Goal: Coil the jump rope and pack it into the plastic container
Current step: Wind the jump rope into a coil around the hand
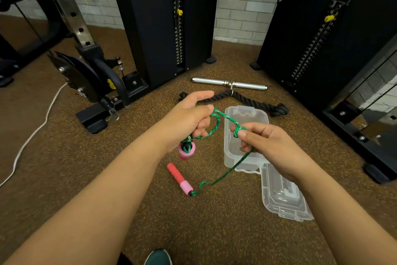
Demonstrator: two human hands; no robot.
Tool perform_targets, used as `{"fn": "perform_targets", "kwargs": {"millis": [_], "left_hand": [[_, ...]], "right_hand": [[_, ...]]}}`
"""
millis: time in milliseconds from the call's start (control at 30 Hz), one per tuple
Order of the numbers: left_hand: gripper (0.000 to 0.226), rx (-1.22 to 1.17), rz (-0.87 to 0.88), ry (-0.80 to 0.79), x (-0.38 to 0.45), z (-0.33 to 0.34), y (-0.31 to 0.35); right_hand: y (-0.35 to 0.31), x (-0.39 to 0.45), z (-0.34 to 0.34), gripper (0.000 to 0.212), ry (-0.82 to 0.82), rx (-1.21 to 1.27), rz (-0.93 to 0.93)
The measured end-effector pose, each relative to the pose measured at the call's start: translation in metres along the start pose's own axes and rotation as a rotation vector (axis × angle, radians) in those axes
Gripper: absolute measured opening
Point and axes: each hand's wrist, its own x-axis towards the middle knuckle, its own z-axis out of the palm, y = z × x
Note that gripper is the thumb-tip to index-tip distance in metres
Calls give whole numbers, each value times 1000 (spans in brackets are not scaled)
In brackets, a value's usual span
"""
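Observation:
My left hand [189, 118] grips a pink jump rope handle [187, 150], which hangs below the fist, together with a small loop of the green rope [217, 124]. The rope runs right to my right hand [264, 146], where it wraps over the index finger and is pinched. From there it drops to the second handle [180, 178], red and pink, lying on the floor. The clear plastic container [231, 157] stands open on the floor under my right hand. Its clear lid [283, 196] lies just beside it, nearer to me.
A black thick rope attachment [247, 99] and a chrome bar [229, 83] lie beyond the container. Black weight-stack towers [159, 28] stand at the back and right. A machine base [94, 120] and a white cord [32, 135] are to the left. My shoe [159, 257] shows at the bottom.

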Motion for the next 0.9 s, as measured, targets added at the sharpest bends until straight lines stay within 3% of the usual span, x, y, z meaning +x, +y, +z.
{"fn": "perform_targets", "kwargs": {"millis": [100,433,567,700,800,900], "left_hand": [[35,-9,6,-6,0,2,1],[25,-4,26,65,2,2,4],[24,-48,29,160,2,-3,5],[25,-180,46,231,1,-10,8],[26,-234,62,241,-2,-13,10],[27,-255,44,205,-3,-14,10]], "right_hand": [[0,2,0,15,93,23,-33],[2,4,-2,10,184,55,-68],[-1,-1,-2,15,90,94,-97],[11,-1,-4,30,-18,-131,121],[23,4,-4,15,95,-429,219],[22,3,-2,19,133,-443,191]]}}
